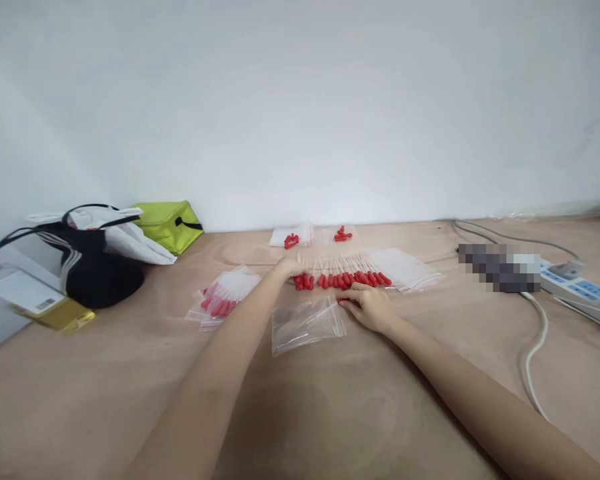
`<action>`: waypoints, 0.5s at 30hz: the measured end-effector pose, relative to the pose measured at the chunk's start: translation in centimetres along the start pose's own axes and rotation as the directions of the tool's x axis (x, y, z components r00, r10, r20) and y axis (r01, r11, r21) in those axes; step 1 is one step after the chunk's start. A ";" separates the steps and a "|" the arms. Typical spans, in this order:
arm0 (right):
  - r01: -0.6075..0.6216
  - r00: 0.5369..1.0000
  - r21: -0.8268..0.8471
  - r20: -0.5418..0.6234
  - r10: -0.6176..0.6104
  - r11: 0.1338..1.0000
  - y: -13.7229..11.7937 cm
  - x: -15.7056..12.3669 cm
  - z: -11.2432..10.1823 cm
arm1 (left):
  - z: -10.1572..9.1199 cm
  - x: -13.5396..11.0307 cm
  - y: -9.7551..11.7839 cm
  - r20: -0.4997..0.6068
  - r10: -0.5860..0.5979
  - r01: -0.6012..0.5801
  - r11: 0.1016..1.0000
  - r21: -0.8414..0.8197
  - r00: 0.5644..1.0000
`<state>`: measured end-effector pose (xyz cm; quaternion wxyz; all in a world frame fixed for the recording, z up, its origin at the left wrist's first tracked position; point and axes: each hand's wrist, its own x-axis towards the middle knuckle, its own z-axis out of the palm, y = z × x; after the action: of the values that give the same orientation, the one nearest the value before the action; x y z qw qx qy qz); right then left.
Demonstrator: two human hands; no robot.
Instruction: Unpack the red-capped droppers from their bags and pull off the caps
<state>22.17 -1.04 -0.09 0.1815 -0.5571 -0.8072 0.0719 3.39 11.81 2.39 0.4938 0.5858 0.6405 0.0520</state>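
Note:
A row of pale sticks with red ends [357,279] lies on the brown surface in front of me. My left hand [291,268] is at the row's left end; its fingers are small and blurred, so their grip does not show. Just below the row, my right hand [373,308] pinches a small red piece, mostly covered by the fingers. Beside those fingertips an unfilled clear zip bag [305,328] lies flat. Left of my left forearm is a pile of zip bags with red-ended pieces inside [225,293].
Stacked clear bags [405,268] lie right of the row. Loose red pieces [291,240] and another red cluster [343,234] rest on bags farther back. A black bag [97,270], lime-green bag [166,223] and gold package [55,317] stand left; a power strip [580,290] with cables lies right.

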 end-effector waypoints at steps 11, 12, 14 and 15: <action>0.083 0.996 -0.129 -0.029 -0.088 0.988 0.2 0.0 -0.5 | -0.9 0.0 -1.3 -0.182 0.034 -0.027 0.999 0.042 0.983; 0.084 0.996 -0.134 -0.020 -0.087 0.987 0.3 0.1 -0.9 | -1.0 0.1 -1.4 -0.205 0.039 -0.031 0.999 0.041 0.978; 0.090 0.996 -0.145 0.012 -0.089 0.985 0.6 0.2 -1.9 | -1.2 0.0 -1.7 -0.246 0.055 -0.046 0.998 0.042 0.968; 0.096 0.995 -0.150 0.032 -0.092 0.984 0.9 0.3 -2.5 | -1.4 -0.1 -1.9 -0.264 0.067 -0.057 0.997 0.045 0.962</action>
<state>23.79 -0.65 2.03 0.1317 -0.5297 -0.8378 0.0088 1.08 11.80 1.92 0.3908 0.6022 0.6832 0.1335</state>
